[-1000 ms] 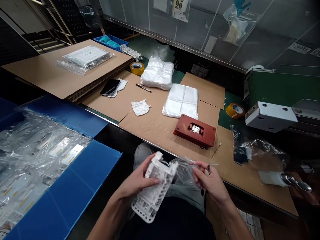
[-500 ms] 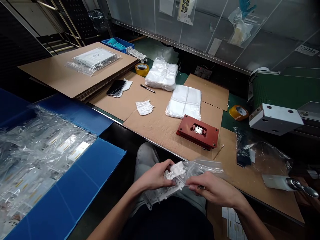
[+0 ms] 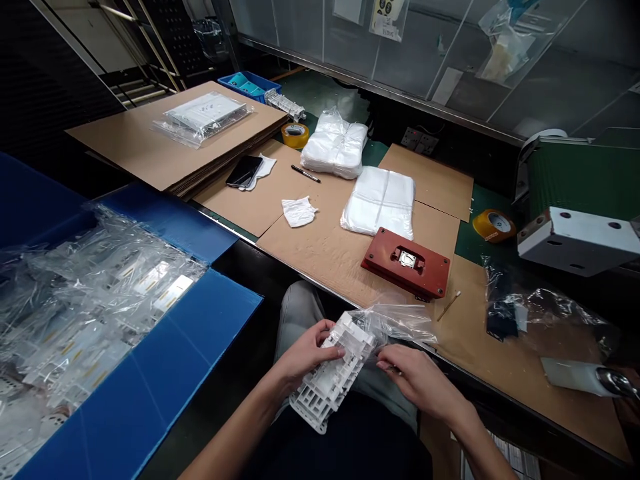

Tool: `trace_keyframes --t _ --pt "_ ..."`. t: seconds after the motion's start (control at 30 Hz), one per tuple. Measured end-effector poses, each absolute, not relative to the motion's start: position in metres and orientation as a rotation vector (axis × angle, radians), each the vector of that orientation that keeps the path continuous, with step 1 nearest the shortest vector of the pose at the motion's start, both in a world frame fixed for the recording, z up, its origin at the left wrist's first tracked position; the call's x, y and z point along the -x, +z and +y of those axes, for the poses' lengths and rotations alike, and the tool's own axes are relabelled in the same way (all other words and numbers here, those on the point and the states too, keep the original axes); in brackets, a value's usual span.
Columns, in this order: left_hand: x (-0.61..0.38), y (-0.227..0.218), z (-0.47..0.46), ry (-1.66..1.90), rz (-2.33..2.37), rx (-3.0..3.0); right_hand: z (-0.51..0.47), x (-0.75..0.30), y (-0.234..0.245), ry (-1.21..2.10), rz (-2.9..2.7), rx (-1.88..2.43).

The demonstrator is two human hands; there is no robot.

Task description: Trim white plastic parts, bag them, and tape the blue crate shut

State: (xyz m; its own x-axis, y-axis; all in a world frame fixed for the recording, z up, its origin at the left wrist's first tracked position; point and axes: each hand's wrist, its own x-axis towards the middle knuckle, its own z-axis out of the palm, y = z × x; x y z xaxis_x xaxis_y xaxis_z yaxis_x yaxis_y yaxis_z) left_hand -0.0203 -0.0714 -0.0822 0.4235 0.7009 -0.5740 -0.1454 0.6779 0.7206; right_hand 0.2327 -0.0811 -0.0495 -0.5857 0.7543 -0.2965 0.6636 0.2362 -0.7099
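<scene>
My left hand grasped a white plastic lattice part, my right hand pinched a clear plastic bag — both above my thigh.

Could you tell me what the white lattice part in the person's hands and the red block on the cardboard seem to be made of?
The white lattice part looks like rigid matte plastic, judging by its thin, crisp-edged ribs and square openings. The red block seems a dense, satin-finish material, probably painted metal or a hard composite, with screws near its corners; the look leaves this open.
</scene>
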Motion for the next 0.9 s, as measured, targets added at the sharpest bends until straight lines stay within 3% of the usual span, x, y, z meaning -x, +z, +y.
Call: trace_keyframes --t 0.33,0.9 --pt "0.019 -0.084 -0.075 0.567 1.032 -0.659 -0.074 -0.238 -0.06 1.247 -2.391 1.322" --pt "0.022 -0.088 -0.087 0.588 1.024 -0.623 -0.076 -0.241 -0.071 1.504 -2.289 1.227"
